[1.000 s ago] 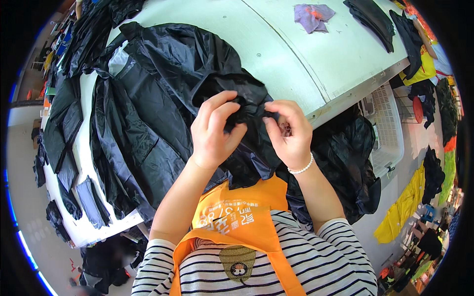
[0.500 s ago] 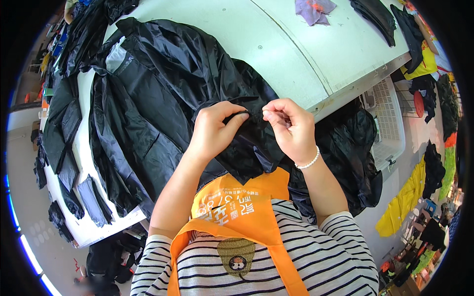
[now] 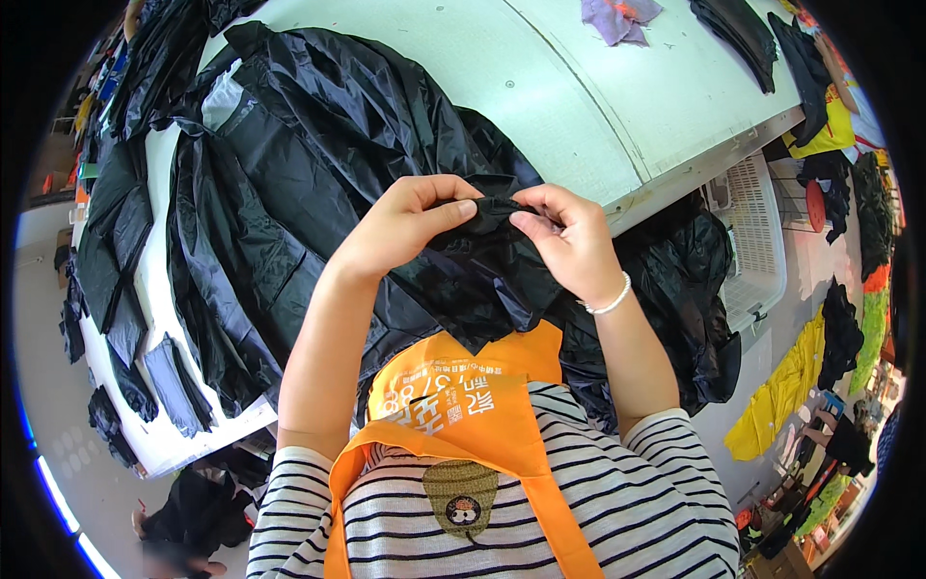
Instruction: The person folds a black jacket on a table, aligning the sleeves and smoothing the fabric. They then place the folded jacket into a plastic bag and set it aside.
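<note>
A shiny black garment (image 3: 328,125) lies crumpled over the white table, its near part hanging toward my orange apron (image 3: 453,376). My left hand (image 3: 410,217) pinches an edge of this cloth between thumb and fingers. Just to its right, my right hand (image 3: 564,236) grips the same edge, so a short stretch of black fabric is held up between the two. The exact part of the garment in my fingers, a hem or a seam, cannot be made out.
The white table (image 3: 540,96) has a front edge running up to the right. Beside it stands a white plastic basket (image 3: 757,241), with more black cloth (image 3: 685,280) hanging near. A purple rag (image 3: 620,19) lies at the far side. Yellow cloth (image 3: 786,396) is on the floor.
My right hand has closed onto the black cloth beside my left hand, where its fingers were raised just off it. Both hands have shifted slightly upward, and the edge is now held between them.
</note>
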Tool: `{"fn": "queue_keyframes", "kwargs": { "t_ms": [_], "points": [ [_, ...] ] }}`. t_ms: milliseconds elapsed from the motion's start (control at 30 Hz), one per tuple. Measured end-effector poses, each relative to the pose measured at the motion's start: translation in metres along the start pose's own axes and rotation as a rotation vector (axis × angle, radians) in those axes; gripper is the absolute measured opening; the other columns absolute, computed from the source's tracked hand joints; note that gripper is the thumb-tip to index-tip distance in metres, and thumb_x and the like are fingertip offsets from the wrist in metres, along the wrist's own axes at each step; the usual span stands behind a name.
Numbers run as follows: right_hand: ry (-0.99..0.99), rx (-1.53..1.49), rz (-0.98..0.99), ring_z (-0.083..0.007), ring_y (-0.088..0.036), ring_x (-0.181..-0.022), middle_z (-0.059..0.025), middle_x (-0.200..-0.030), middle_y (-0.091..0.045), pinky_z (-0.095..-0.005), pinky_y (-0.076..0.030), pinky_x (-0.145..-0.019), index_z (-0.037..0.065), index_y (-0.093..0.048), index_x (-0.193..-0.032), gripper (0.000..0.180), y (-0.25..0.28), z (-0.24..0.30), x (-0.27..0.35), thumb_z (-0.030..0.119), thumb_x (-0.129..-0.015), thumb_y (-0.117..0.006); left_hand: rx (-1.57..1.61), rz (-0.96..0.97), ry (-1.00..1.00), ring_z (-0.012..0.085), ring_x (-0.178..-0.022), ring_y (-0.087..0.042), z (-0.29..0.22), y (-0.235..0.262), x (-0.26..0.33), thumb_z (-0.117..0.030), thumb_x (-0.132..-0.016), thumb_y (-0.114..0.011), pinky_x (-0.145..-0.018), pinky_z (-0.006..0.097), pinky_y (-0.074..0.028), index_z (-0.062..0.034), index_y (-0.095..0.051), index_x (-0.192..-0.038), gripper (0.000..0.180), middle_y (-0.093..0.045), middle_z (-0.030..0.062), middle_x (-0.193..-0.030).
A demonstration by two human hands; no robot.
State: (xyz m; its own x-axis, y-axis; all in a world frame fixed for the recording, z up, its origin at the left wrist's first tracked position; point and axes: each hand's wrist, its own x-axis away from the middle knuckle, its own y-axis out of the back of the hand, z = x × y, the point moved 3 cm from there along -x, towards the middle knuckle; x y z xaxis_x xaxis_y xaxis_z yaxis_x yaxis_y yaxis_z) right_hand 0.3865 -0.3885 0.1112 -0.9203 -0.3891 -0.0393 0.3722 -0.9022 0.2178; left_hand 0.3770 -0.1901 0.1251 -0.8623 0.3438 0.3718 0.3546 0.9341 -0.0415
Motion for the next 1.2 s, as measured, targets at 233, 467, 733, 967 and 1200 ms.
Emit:
{"fn": "queue_keyframes", "kwargs": {
  "t_ms": [233, 467, 733, 967, 1200],
  "points": [
    [-0.304, -0.420, 0.264, 0.0002, -0.048, -0.065, 0.0045, -0.073, -0.059, -0.0167, -0.039, -0.058, 0.000, -0.063, -0.088, 0.008, -0.002, -0.019, 0.004, 0.005, -0.084, -0.067, 0.142, 0.009, -0.014, 0.0049, -0.080, -0.055, 0.011, -0.005, 0.005, -0.010, -0.086, -0.055, -0.079, 0.019, -0.043, 0.0022, -0.063, -0.103, 0.022, -0.064, 0.0012, -0.091],
    [-0.332, -0.275, 0.179, -0.0005, -0.051, -0.063, 0.0019, -0.072, -0.060, -0.0167, -0.040, -0.056, 0.001, -0.060, -0.082, 0.008, -0.010, -0.039, 0.004, 0.003, -0.081, -0.067, -0.197, -0.062, 0.111, 0.0033, -0.063, -0.051, 0.030, -0.013, -0.011, -0.008, -0.077, -0.060, -0.061, 0.019, -0.042, -0.0007, -0.071, -0.085, 0.016, -0.063, -0.0022, -0.070],
    [-0.025, 0.064, -0.030, -0.0090, -0.061, -0.069, -0.0044, -0.074, -0.063, -0.0213, -0.049, -0.064, -0.002, -0.056, -0.086, 0.006, -0.004, -0.019, 0.005, -0.001, -0.085, -0.061, -0.429, 0.007, 0.004, 0.0064, -0.068, -0.058, 0.042, -0.026, -0.009, -0.011, -0.076, -0.070, -0.065, 0.022, -0.046, 0.0013, -0.069, -0.082, 0.014, -0.066, 0.0022, -0.072],
    [-0.118, -0.239, 0.130, -0.0075, -0.061, -0.071, -0.0046, -0.073, -0.061, -0.0211, -0.048, -0.065, -0.001, -0.055, -0.090, 0.012, -0.008, -0.006, 0.005, 0.006, -0.086, -0.064, -0.269, -0.113, -0.093, 0.0061, -0.075, -0.055, 0.051, -0.012, -0.019, -0.008, -0.085, -0.063, -0.071, 0.021, -0.044, 0.0002, -0.062, -0.087, 0.009, -0.062, -0.0005, -0.078],
    [0.051, 0.125, -0.065, -0.0226, -0.064, -0.065, -0.0115, -0.077, -0.065, -0.0264, -0.049, -0.059, 0.004, -0.062, -0.093, 0.012, -0.027, -0.024, 0.016, 0.006, -0.082, -0.066, -0.530, -0.438, -0.396, 0.0099, -0.069, -0.055, 0.041, -0.013, -0.024, -0.006, -0.083, -0.064, -0.063, 0.024, -0.045, 0.0010, -0.061, -0.086, 0.008, -0.062, 0.0036, -0.074]
  ]
}}
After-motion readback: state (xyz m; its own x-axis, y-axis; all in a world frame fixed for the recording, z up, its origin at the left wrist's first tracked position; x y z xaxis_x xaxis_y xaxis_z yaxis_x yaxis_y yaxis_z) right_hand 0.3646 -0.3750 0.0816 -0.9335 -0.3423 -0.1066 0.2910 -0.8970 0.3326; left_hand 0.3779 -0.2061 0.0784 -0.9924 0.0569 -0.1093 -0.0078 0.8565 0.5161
